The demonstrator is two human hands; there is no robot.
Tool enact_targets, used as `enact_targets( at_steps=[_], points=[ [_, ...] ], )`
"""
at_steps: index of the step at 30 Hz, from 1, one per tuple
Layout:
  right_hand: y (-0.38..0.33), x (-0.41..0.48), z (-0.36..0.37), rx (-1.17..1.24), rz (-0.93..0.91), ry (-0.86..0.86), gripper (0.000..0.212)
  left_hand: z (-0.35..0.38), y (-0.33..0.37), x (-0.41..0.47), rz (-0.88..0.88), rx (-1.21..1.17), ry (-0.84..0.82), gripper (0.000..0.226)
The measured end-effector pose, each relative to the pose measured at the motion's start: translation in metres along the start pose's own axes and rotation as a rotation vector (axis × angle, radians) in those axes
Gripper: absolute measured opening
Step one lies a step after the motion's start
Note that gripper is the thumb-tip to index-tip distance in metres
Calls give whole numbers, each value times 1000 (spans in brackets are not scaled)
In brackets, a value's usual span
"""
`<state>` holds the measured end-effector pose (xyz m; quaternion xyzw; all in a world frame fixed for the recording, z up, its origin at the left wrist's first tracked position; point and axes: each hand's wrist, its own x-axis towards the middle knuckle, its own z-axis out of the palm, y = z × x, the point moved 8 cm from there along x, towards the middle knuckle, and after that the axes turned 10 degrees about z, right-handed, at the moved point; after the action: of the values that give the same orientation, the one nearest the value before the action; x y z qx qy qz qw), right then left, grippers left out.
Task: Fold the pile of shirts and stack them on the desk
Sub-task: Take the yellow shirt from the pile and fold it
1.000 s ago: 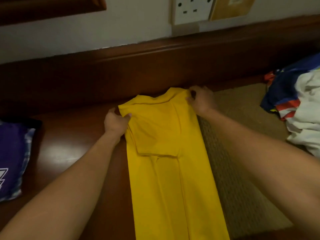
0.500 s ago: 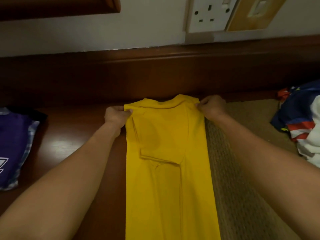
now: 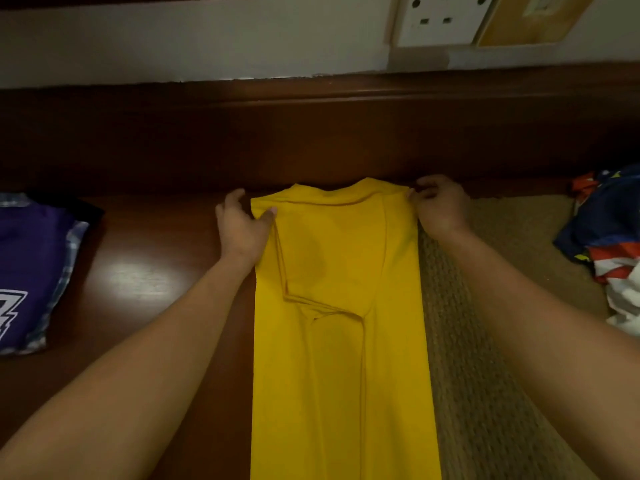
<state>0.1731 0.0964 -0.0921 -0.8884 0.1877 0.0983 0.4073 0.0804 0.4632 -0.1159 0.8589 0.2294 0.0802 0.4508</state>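
A yellow shirt (image 3: 339, 306) lies flat on the dark wooden desk (image 3: 145, 282) as a long narrow strip, sides and sleeves folded in, collar at the far end. My left hand (image 3: 242, 226) holds its top left corner, thumb on top of the cloth and fingers at the edge. My right hand (image 3: 438, 206) pinches the top right corner with curled fingers. A folded purple shirt (image 3: 31, 268) lies at the left. A pile of unfolded shirts (image 3: 609, 244), navy, red and white, sits at the right.
A woven brown mat (image 3: 485, 341) covers the desk's right part, under the yellow shirt's right edge. A raised wooden back panel (image 3: 311, 133) runs along the far side, close behind the collar. A wall socket (image 3: 440, 19) sits above it.
The shirt's top end has been straightened and squared toward the back panel. Both hands stayed at the top corners, and my left hand's fingers have loosened a little.
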Motion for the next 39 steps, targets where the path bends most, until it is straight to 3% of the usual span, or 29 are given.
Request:
enact_targets(
  at_steps=[2,5,7,10,12,15,18,20,23,27,34,37,39],
  points=[
    [0,-30,3,-86,-152,-1,34,4,23,-35,251,219,-50,65],
    [15,-101,3,-198,-363,8,22,18,40,-109,600,467,-203,40],
    [43,-146,7,-291,-382,-30,14,23,29,-154,715,553,-308,26],
    [85,-204,16,-379,-341,-135,25,22,0,-195,684,586,-428,43],
    [95,-232,13,-388,-410,-95,33,13,-7,-214,650,580,-422,50],
    [98,-265,-2,-309,-404,-36,25,1,-3,-255,706,573,-444,45],
    [115,-312,-2,-386,-306,-106,12,-4,-7,-316,854,594,-603,35],
    [136,-351,8,-525,-209,-200,18,-10,-17,-350,908,640,-673,32],
    [162,-406,19,-639,-95,-239,30,-26,-26,-381,923,639,-641,31],
    [177,-441,35,-661,-26,-165,42,-39,-42,-392,847,643,-640,36],
    [166,-452,32,-618,-57,-47,25,-43,-53,-394,732,601,-724,41],
    [155,-462,13,-485,-90,57,25,-44,-56,-396,681,564,-742,43],
    [153,-469,16,-401,-108,28,24,-45,-57,-397,649,542,-754,41]
  ],
)
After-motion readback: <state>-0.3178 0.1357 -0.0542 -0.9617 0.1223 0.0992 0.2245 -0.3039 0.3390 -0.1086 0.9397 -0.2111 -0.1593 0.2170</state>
